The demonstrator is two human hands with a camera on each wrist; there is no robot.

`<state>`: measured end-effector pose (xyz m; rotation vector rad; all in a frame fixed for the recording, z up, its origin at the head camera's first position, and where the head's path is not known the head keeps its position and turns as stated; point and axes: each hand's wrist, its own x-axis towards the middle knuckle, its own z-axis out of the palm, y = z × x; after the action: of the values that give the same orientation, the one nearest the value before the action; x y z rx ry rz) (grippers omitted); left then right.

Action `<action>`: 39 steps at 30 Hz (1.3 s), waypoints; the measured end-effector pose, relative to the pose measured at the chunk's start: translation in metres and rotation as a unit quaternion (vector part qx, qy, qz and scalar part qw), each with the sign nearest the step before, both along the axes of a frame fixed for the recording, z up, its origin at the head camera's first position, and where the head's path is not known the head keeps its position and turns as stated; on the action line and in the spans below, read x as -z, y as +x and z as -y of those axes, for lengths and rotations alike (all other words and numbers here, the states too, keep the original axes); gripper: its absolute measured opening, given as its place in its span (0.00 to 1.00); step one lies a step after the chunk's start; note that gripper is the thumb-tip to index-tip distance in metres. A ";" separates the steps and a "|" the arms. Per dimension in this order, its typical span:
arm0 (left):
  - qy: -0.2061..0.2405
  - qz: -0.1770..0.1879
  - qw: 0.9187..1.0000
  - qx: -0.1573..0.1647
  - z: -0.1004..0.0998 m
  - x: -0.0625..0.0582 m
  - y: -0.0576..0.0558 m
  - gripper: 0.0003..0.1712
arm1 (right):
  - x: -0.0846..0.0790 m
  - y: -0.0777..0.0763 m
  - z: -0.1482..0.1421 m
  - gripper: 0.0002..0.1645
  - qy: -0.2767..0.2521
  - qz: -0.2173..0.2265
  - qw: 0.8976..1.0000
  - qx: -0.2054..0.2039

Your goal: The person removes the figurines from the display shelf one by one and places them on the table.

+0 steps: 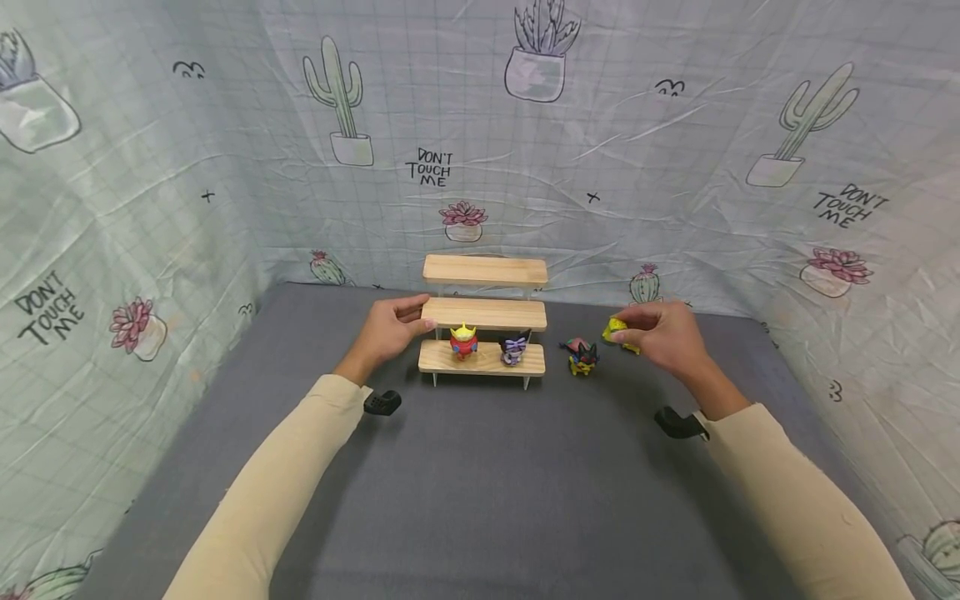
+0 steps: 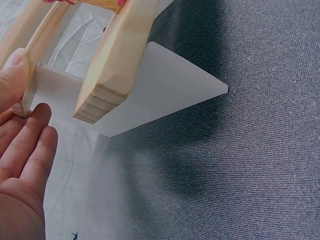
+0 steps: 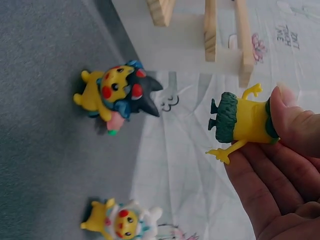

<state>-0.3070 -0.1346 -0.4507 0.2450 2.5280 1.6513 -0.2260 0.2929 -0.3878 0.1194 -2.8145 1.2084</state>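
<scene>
Grey table [image 1: 480, 483], spreading broadly near. Three-tier stand [image 1: 487, 268]: red figure [image 1: 464, 343] left, purple figure [image 1: 513, 350] right, on lowest tier [image 1: 484, 365]. Dark-hatted figure [image 1: 583, 360], right of stand. Left hand [image 1: 390, 329] grips middle tier's [image 1: 495, 315] left end. Right hand [image 1: 665, 335], farther right, pinches yellow figure [image 3: 250, 120]. Cloth [image 1: 510, 175] borders table's far edge.

The left arm [image 1: 277, 475] and right arm [image 1: 795, 492] reach forward, well apart; the left hand [image 1: 392, 332] grips between thumb [image 2: 12, 82] and fingers [image 2: 40, 152]; the right hand [image 1: 669, 335] pinches.
</scene>
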 end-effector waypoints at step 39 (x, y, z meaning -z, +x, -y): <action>0.005 -0.001 1.000 0.006 0.001 0.001 -0.001 0.33 | 0.048 -0.001 -0.040 0.18 0.042 0.009 0.997 0.059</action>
<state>-0.3084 -0.1352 -0.4513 0.2611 2.5154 1.6612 -0.2266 0.3324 -0.4356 -0.0532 -2.8423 1.0712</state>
